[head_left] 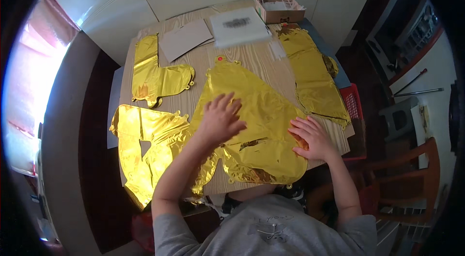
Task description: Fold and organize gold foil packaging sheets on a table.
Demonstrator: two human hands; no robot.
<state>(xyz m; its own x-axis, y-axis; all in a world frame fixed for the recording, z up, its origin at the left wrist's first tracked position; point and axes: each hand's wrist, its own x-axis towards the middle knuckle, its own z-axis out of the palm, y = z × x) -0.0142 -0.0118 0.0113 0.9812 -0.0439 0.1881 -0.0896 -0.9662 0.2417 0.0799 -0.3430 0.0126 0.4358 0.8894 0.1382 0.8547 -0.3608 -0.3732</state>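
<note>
A large flat gold foil balloon (252, 96), uninflated, lies across the middle of the table with a small red dot at its far tip. Over its left part is my left hand (223, 119), fingers spread and holding nothing; whether it touches the foil I cannot tell. My right hand (314, 139) rests on the balloon's right edge with its fingers apart. Left of my left forearm, a second gold foil balloon (130, 147) with a small cut-out hangs partly over the table's near left edge. An L-shaped gold foil balloon (160, 74) lies beyond it.
Another gold foil balloon (312, 74) lies along the right side of the wooden table (271, 57). Toward the back are a grey card sheet (185, 39), a clear plastic packet (238, 27) and a cardboard box (280, 11). A red basket (352, 103) and wooden chair (411, 183) stand right.
</note>
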